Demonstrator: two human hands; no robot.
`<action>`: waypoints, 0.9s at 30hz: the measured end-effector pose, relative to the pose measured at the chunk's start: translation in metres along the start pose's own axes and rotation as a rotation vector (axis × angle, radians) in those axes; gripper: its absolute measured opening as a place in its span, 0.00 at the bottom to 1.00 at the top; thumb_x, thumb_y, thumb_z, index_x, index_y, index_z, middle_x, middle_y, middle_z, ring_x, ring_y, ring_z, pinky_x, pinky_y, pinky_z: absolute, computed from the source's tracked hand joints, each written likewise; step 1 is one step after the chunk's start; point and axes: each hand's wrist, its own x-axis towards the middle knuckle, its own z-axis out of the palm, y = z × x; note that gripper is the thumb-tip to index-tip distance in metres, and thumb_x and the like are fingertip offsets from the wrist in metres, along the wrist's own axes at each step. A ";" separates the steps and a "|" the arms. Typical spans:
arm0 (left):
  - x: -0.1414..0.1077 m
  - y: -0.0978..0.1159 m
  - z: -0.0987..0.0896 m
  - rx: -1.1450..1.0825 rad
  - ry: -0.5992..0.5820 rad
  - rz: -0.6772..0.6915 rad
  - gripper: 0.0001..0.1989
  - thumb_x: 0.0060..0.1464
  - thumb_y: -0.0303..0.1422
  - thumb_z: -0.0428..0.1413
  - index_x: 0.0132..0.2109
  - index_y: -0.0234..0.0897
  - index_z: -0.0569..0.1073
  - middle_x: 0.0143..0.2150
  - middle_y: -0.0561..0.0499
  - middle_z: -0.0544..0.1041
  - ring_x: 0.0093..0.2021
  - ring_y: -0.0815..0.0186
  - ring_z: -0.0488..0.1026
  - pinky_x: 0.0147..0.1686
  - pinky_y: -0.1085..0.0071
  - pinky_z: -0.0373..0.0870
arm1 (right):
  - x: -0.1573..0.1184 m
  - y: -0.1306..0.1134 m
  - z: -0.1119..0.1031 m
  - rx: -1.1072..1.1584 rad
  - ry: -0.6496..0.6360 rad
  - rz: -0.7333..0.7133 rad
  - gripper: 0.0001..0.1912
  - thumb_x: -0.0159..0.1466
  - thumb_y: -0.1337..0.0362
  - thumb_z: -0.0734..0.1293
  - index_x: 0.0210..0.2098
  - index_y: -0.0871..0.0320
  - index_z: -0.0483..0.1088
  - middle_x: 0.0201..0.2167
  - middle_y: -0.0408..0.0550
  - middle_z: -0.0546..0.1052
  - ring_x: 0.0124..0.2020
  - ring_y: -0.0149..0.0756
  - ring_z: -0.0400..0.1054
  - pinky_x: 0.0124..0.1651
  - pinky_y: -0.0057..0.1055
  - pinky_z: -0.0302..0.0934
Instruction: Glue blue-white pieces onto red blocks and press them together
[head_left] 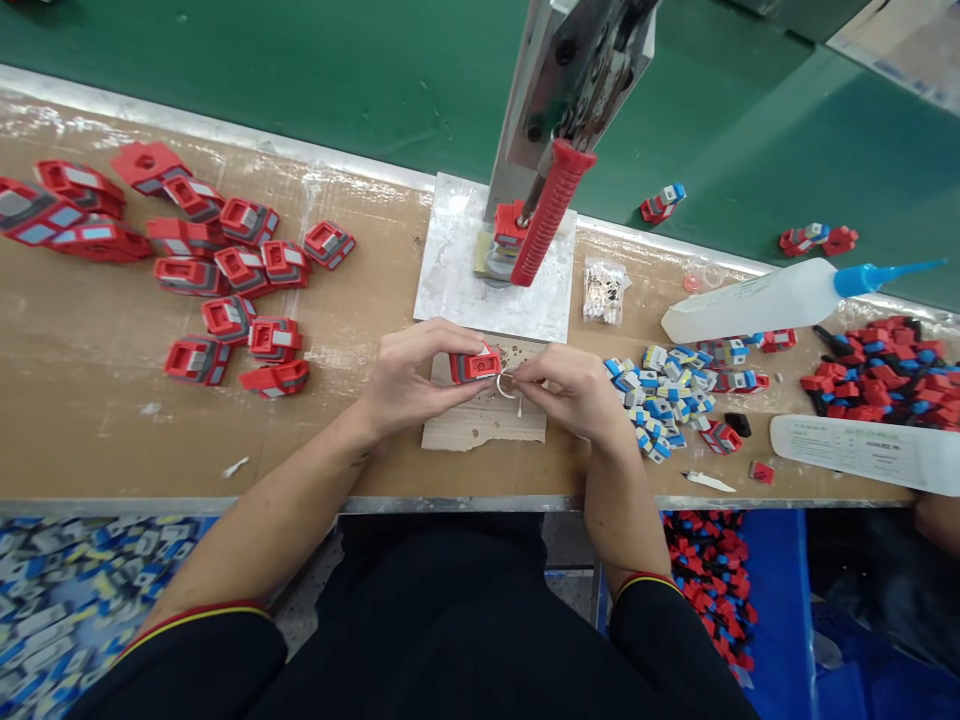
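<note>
My left hand grips a red toy piece with a hollow in its upper face, between thumb and fingers. Close to its right end, my right hand pinches a thin pale ring-like item. Both hands are above a worn cardboard piece. A white-tipped stick shows just under my right fingers. Behind the hands, another red piece sits in a press with a red handle.
Red toy bodies lie on the left of the table. Small blue-and-white parts, a bag of cotton swabs and a bottle are on the right. A second bottle lies near the front edge, beside a red pile.
</note>
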 end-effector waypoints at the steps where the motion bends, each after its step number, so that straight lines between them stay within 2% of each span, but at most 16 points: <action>1: 0.000 0.000 0.000 0.002 -0.001 0.005 0.11 0.54 0.33 0.72 0.43 0.40 0.82 0.41 0.48 0.87 0.41 0.62 0.86 0.42 0.67 0.85 | 0.001 0.001 0.002 -0.002 -0.034 -0.017 0.08 0.69 0.70 0.70 0.34 0.53 0.79 0.31 0.43 0.86 0.32 0.34 0.79 0.37 0.30 0.71; 4: -0.001 -0.001 -0.002 0.026 -0.016 -0.006 0.11 0.54 0.33 0.72 0.43 0.41 0.82 0.42 0.48 0.87 0.42 0.61 0.86 0.43 0.65 0.86 | 0.000 0.000 0.000 0.024 -0.086 -0.008 0.07 0.69 0.69 0.71 0.35 0.52 0.79 0.31 0.43 0.86 0.31 0.33 0.79 0.36 0.30 0.70; 6: -0.002 -0.002 -0.002 0.043 -0.020 -0.021 0.11 0.55 0.34 0.72 0.43 0.40 0.82 0.42 0.47 0.87 0.42 0.61 0.86 0.43 0.65 0.86 | -0.003 -0.003 -0.008 0.071 -0.016 0.041 0.06 0.67 0.69 0.72 0.35 0.53 0.79 0.30 0.43 0.85 0.31 0.33 0.78 0.34 0.29 0.70; 9: -0.004 -0.003 0.000 0.050 -0.019 -0.012 0.11 0.55 0.35 0.72 0.44 0.39 0.82 0.43 0.47 0.88 0.43 0.62 0.86 0.44 0.66 0.85 | -0.004 -0.007 -0.014 0.215 0.256 0.059 0.05 0.65 0.70 0.75 0.35 0.52 0.80 0.30 0.43 0.85 0.30 0.34 0.79 0.31 0.30 0.70; 11: -0.005 -0.003 0.002 0.048 -0.023 0.011 0.11 0.56 0.35 0.71 0.44 0.39 0.81 0.43 0.47 0.88 0.43 0.62 0.86 0.44 0.67 0.85 | -0.003 -0.011 -0.009 0.312 0.456 0.021 0.04 0.65 0.67 0.76 0.35 0.51 0.80 0.28 0.42 0.84 0.29 0.34 0.80 0.30 0.31 0.71; 13: -0.005 -0.002 0.004 0.041 -0.026 0.035 0.11 0.57 0.34 0.71 0.45 0.38 0.81 0.43 0.47 0.88 0.43 0.63 0.86 0.44 0.68 0.85 | 0.001 -0.015 0.001 0.362 0.568 -0.005 0.04 0.64 0.63 0.77 0.35 0.50 0.79 0.26 0.41 0.84 0.28 0.34 0.79 0.29 0.31 0.72; 15: -0.006 -0.002 0.006 0.028 -0.021 0.057 0.11 0.57 0.33 0.71 0.46 0.38 0.81 0.44 0.46 0.88 0.44 0.63 0.86 0.45 0.68 0.84 | 0.004 -0.018 0.010 0.365 0.573 0.001 0.05 0.64 0.61 0.77 0.34 0.51 0.79 0.26 0.42 0.84 0.27 0.34 0.79 0.29 0.32 0.73; 18: -0.006 -0.001 0.007 0.007 -0.013 0.074 0.12 0.56 0.32 0.71 0.47 0.38 0.82 0.45 0.45 0.88 0.45 0.62 0.86 0.46 0.68 0.84 | 0.008 -0.021 0.018 0.359 0.509 0.017 0.05 0.64 0.61 0.77 0.33 0.52 0.79 0.28 0.44 0.85 0.28 0.35 0.80 0.29 0.32 0.74; 23: -0.007 0.000 0.005 0.016 -0.034 0.045 0.12 0.56 0.32 0.71 0.47 0.38 0.82 0.45 0.45 0.88 0.45 0.61 0.87 0.46 0.68 0.84 | 0.009 -0.023 0.018 0.409 0.475 0.009 0.03 0.64 0.66 0.77 0.35 0.52 0.80 0.30 0.45 0.86 0.30 0.36 0.82 0.30 0.31 0.73; 27: -0.007 0.000 0.005 0.018 -0.041 0.027 0.12 0.56 0.33 0.71 0.46 0.38 0.82 0.45 0.44 0.88 0.46 0.61 0.87 0.47 0.67 0.84 | 0.007 -0.022 0.019 0.391 0.442 0.035 0.03 0.64 0.66 0.76 0.35 0.52 0.80 0.30 0.45 0.86 0.31 0.36 0.83 0.32 0.32 0.75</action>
